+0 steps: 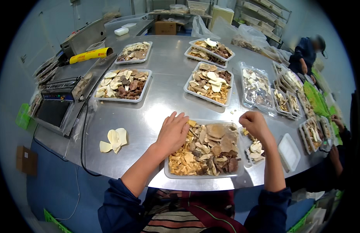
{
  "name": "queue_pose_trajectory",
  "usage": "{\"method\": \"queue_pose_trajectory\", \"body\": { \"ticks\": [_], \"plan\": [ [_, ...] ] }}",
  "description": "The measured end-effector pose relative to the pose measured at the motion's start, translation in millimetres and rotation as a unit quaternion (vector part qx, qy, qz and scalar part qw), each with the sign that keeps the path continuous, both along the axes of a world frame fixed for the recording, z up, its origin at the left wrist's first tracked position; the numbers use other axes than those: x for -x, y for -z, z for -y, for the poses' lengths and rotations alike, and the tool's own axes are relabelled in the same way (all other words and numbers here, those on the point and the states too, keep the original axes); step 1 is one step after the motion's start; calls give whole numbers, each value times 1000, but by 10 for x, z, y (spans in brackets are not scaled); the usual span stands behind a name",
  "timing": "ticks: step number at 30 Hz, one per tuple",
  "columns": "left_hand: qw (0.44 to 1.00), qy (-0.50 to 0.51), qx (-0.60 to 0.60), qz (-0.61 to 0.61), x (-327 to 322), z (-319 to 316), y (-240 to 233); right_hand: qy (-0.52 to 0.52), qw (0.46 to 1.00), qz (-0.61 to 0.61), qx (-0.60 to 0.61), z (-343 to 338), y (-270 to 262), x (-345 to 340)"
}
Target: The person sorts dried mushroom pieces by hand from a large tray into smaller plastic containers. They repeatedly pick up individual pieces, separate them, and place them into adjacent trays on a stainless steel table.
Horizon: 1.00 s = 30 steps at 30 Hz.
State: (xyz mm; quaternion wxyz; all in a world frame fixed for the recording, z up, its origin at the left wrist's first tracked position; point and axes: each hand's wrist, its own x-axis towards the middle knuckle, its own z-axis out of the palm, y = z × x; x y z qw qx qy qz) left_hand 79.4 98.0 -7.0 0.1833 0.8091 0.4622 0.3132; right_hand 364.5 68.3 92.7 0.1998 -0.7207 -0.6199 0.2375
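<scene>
Right before me on the steel table lies a clear plastic tray (166, 171) of sliced mushrooms, with yellow curled pieces (184, 163), pale and grey-brown slices and dark reddish ones. My left hand (174, 134) rests palm down over its upper left corner, fingers slightly apart, next to a yellow piece. Over the tray's upper right corner hovers my right hand (253, 123), its fingers curled; whether they pinch anything is hidden. Below that hand stands a smaller clear tray with cream slices (256, 150). Several cream slices (114, 141) lie loose on the table to the left.
Filled trays (121, 86) (210, 84) stand farther back, one stack (210, 51) behind. A film-wrapped tray (257, 87) and a white lid or tray (289, 153) lie right. Left is a wrapping machine (57, 107) with a black cable (84, 139). A co-worker (305, 55) stands far right.
</scene>
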Motion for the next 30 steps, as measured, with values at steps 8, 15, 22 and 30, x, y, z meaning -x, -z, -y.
{"method": "queue_pose_trajectory", "body": {
  "ticks": [8,15,22,30],
  "plan": [
    [987,-94,-34,122,171,-23,31,-188,973,32,-129,-223,408,992],
    [993,-72,-19,95,202,70,54,-240,968,30,-72,-345,562,1213],
    [999,10,-8,-50,-5,98,6,-3,975,-6,-221,-65,190,-129],
    [996,-1,-27,89,66,-34,81,37,979,129,-154,365,545,-662]
  ]
}}
